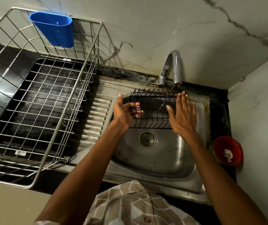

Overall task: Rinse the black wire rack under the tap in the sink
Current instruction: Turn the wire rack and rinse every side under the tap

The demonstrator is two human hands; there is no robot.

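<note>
Below the patterned shirt (130,203), two forearms reach over the sink (170,159). The black wire rack (152,109) hangs above the basin, long axis left to right, between the hands. The left hand (123,111) curls its fingers (136,105) through the rack's left end; the right hand (183,112) lies flat, fingers straight, on its right end. Water from the tap (173,67) hits near the right thumb. A steel dish basket (41,98) stands left on the table.

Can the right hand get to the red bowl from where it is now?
Probably yes. The right hand lies flat on the rack, fingers straight, gripping nothing; the red bowl sits uncovered beside the sink, with nothing between.
</note>
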